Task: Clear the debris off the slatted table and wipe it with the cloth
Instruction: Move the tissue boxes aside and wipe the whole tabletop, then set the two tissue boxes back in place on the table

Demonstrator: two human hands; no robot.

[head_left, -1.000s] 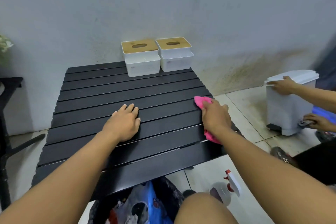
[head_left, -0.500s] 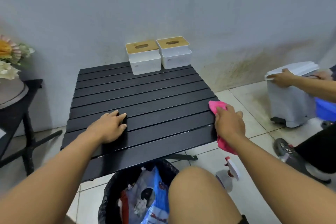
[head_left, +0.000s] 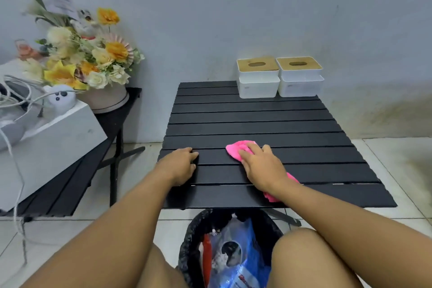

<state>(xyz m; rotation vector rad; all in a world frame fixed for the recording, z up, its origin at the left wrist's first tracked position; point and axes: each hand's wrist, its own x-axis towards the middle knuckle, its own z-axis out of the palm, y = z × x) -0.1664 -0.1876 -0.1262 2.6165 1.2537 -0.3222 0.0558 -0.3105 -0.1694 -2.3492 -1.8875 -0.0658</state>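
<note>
The black slatted table (head_left: 257, 121) stands against the wall, its slats bare of debris. My right hand (head_left: 261, 166) presses the pink cloth (head_left: 238, 148) flat on the slats near the table's middle front; the cloth's tail shows under my wrist. My left hand (head_left: 180, 163) rests on the table's front left corner, fingers loosely bent over the slats, holding nothing. Below the front edge, between my knees, sits a black-lined trash bin (head_left: 231, 250) holding a blue wrapper and other rubbish.
Two white tissue boxes with wooden lids (head_left: 258, 77) (head_left: 300, 77) stand at the table's back right. To the left, a second black table (head_left: 70, 182) carries a white box (head_left: 49, 138) with cables and a flower arrangement (head_left: 86, 54). Tiled floor surrounds the table.
My right hand has slid the pink cloth leftward from the table's right edge to its middle. My left hand moved to the front left corner. The view swung left, losing the other person and white bin.
</note>
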